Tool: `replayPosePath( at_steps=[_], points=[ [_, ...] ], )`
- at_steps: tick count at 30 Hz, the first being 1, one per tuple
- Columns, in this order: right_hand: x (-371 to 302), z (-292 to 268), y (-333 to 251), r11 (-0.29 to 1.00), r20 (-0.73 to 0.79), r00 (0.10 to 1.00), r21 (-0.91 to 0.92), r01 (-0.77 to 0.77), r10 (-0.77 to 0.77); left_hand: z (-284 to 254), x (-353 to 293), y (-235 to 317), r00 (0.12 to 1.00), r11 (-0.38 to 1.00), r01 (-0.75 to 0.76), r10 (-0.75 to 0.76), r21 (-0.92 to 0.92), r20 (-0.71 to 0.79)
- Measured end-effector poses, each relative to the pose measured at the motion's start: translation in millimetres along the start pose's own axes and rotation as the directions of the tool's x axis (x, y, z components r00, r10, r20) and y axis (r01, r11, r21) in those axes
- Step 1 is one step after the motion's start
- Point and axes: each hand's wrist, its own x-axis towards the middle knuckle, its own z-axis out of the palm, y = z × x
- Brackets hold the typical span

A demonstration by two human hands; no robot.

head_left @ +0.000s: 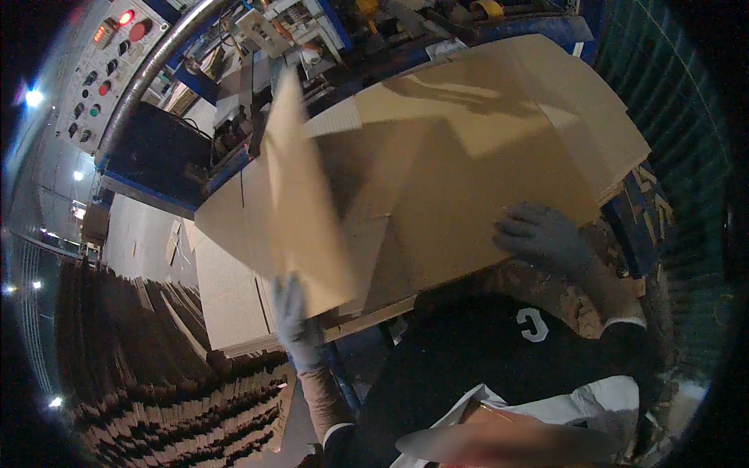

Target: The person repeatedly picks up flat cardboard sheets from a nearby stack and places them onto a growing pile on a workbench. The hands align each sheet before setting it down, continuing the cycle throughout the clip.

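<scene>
A large brown cardboard sheet point(484, 179) lies across the work surface in front of me. At its left side a cardboard panel point(300, 195) stands up steeply, smeared by motion; whether it joins the sheet below cannot be made out. My left hand point(296, 324), in a grey glove, grips the panel's near lower corner, its fingers pointing up along the edge and its thumb hidden. On the right, my grey-gloved right hand point(542, 238) rests at the sheet's near edge with fingers stretched out, gripping nothing. More flat cardboard point(230, 288) lies under the panel at the left.
Machinery with a blue frame point(328, 101) borders the far side of the cardboard. A control panel point(109, 78) with buttons and a curved metal bar point(148, 74) stand at upper left. Stacked cardboard point(156, 374) fills the lower left. A dark green ribbed curtain point(671, 117) hangs at right.
</scene>
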Motion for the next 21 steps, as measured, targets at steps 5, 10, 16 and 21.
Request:
replayPosePath(
  at_steps=[5, 10, 16, 21],
  points=[
    [22.7, 8.9, 17.6, 0.995, 0.012, 0.996, 0.029, 0.092, -0.092, 7.1, 19.0, 3.0, 0.871, 0.89, -0.301, 0.111, 0.342, 0.478],
    [45.3, 21.8, 51.7, 0.994, 0.058, 0.995, 0.076, 0.075, -0.079, 5.1, 39.5, -10.6, 0.857, 0.858, -0.364, 0.157, 0.362, 0.49],
    [89.9, 27.0, 106.4, 0.999, 0.009, 1.0, 0.048, 0.017, -0.018, 35.9, 89.7, -40.0, 0.911, 0.878, -0.351, 0.239, 0.326, 0.336],
    [152.5, 47.5, 148.8, 0.989, -0.016, 0.997, 0.133, -0.068, 0.071, 76.4, 171.8, -104.6, 0.93, 0.837, -0.358, 0.281, 0.413, 0.236]
  ],
)
